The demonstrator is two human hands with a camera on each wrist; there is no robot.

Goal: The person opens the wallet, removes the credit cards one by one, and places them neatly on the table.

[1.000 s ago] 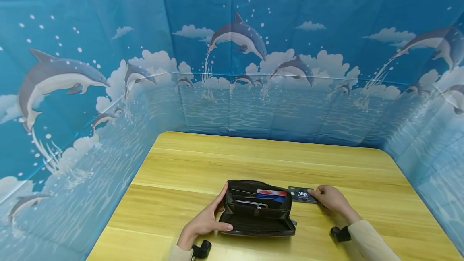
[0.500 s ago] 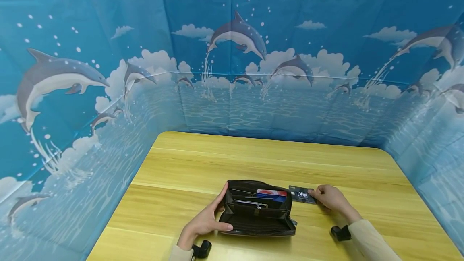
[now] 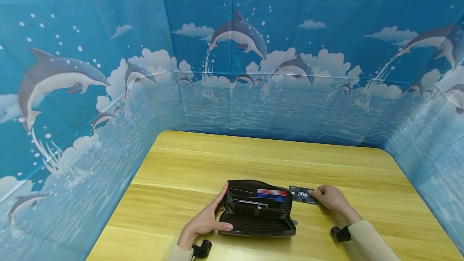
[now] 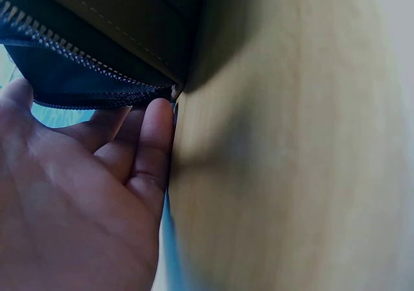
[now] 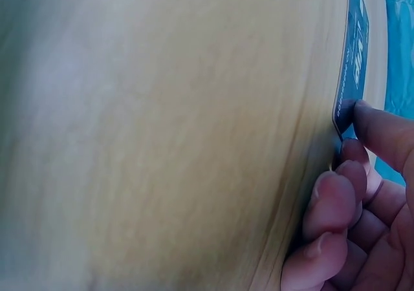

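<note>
blue sheets with jumping dolphins (image 3: 239, 35) hang all around a yellow wooden table (image 3: 275, 160). from the head view, a black wallet (image 3: 256, 208) lies open on the near part of the table, between the two hands. the left hand (image 3: 204, 220) holds the wallet's left end, with the fingers up along its far side and the thumb laid along its near edge. a red and blue card (image 3: 272, 194) sticks up from a slot inside. just to the right of the wallet, a dark card (image 3: 302, 195) with "vip" on it lies on the table, and the right hand (image 3: 331, 198) pinches its right end with curled fingers. only the head view shows the whole wallet, both cards and both beige sleeves. the left wrist view sits very close: it shows the wallet's zipper teeth (image 4: 77, 58) and stitching, with the left hand's fingers (image 4: 155, 136) tucked under the wallet's edge beside the wood. the right wrist view shows the dark card (image 5: 352, 52) almost edge-on, so the letters are hard to read, with the thumb on top of its corner and the other fingertips (image 5: 336, 194) bent against the table. both wrist views are blurry and mostly wood. the rest of what is in the wallet's slots is too small to make out. a small black clip sits by each wrist, partly cut off at the bottom.
</note>
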